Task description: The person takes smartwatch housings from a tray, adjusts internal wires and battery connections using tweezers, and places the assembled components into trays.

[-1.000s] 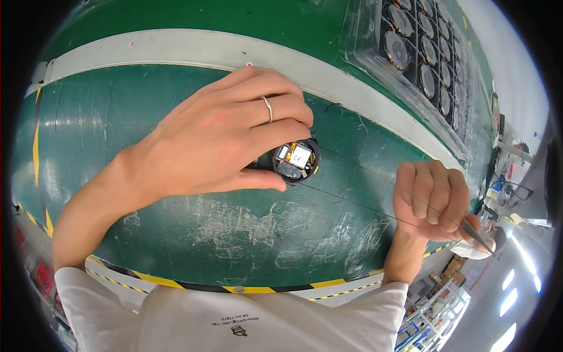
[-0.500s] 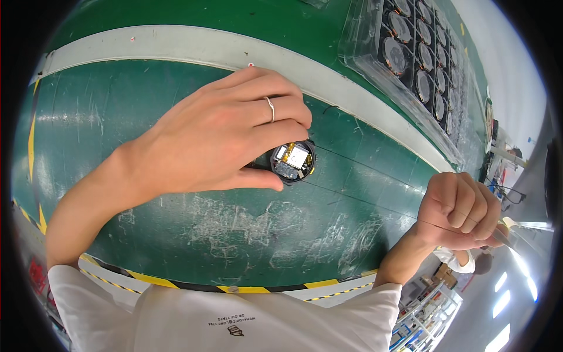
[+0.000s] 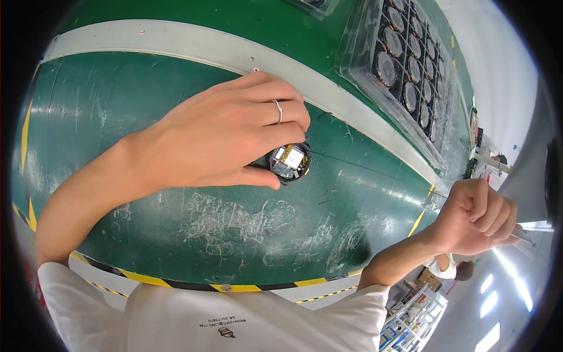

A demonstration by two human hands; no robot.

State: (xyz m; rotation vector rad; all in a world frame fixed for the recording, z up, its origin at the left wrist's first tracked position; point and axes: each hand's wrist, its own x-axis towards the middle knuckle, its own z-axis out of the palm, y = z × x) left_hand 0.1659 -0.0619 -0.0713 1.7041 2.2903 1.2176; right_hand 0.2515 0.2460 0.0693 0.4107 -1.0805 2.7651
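Observation:
A round black watch body point(image 3: 290, 162) lies on the green worktop, its inside facing up with a white square, gold-coloured tape and small circuit parts exposed. My left hand point(image 3: 234, 129), with a ring on one finger, closes round its left side, thumb at the lower edge and fingers over the upper edge. A dark piece, perhaps part of a strap, shows beneath this hand. Off to the right, my right hand point(image 3: 478, 217) is raised in a fist. From its far side sticks out a thin metal tool point(image 3: 523, 236), which looks like tweezers; most of it is hidden by the fingers.
A pale rail point(image 3: 176, 36) runs along the far side of the scuffed green worktop point(image 3: 234, 229). Beyond it stands a clear plastic tray point(image 3: 358, 70) of several round parts. Yellow-black tape point(image 3: 240, 288) marks the near edge. Another person point(image 3: 443, 267) appears at the right.
My right hand has moved farther right, away from the watch body, still in a fist. Thin dark lines near that hand no longer show. My left hand keeps its grip on the watch body.

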